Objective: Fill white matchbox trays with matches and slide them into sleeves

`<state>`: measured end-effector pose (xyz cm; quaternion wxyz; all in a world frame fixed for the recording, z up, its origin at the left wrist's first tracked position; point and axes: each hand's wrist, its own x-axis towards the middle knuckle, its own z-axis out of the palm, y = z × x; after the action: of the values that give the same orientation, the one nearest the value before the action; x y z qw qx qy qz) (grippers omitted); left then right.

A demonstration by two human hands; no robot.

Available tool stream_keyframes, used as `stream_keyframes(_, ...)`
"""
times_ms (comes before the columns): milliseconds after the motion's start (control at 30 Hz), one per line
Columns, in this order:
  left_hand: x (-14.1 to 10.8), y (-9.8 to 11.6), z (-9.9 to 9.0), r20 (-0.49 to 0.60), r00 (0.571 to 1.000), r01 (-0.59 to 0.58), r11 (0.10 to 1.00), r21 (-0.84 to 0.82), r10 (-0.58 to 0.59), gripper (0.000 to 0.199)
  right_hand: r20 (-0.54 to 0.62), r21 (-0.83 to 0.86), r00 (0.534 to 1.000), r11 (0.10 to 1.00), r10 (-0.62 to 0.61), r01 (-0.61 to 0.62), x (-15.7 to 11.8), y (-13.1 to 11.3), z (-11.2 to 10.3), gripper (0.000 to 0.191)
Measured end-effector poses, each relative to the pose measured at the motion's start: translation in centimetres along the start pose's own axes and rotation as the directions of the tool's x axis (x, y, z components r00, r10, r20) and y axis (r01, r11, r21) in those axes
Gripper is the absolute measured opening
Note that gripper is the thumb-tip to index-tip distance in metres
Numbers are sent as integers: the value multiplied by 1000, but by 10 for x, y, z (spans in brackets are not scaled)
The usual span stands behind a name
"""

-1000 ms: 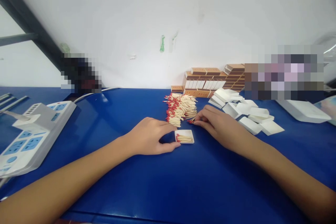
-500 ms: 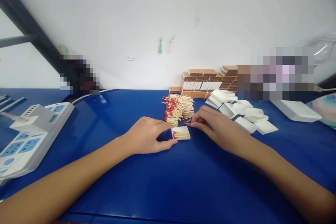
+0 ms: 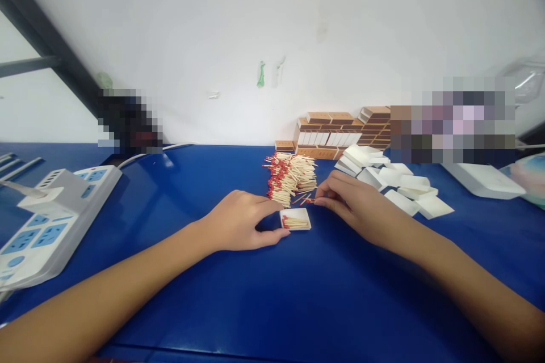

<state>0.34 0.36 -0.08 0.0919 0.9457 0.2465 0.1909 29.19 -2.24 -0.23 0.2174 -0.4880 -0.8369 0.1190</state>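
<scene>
The left hand (image 3: 240, 220) is curving thumb and fingers around the left end of the tray (image 3: 299, 214), apparently steadying it on the tabletop (image 3: 255, 306), just near of the pile (image 3: 289, 176). Rightward, the right hand (image 3: 351, 199) is pointing leftward, apparently pinching a match (image 3: 311, 201); picking is likely the step, calling for a light, level lift.

Pose: left curved, right pinching

Our left forearm (image 3: 128, 289) angles in from lower left; left hand (image 3: 238, 221) has thumb and index apart. Our right forearm (image 3: 460, 272) comes from lower right, right hand (image 3: 357, 204) pinching thumb against index.
</scene>
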Motion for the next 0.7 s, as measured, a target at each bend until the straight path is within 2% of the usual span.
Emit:
stream_keyframes(233,0,0,0,1,1000,-3,1000,2,3,32,-6,-5,1000,1000,4,-4,0,-3,-1,20)
stream_keyframes(500,0,0,0,16,1000,-1,1000,3,1,33,48,-2,998,999,41,-41,-1,-6,-1,20)
stream_keyframes(700,-1,-1,1,16,1000,-6,1000,2,6,34,42,1,999,1000,20,-20,-1,-6,-1,20)
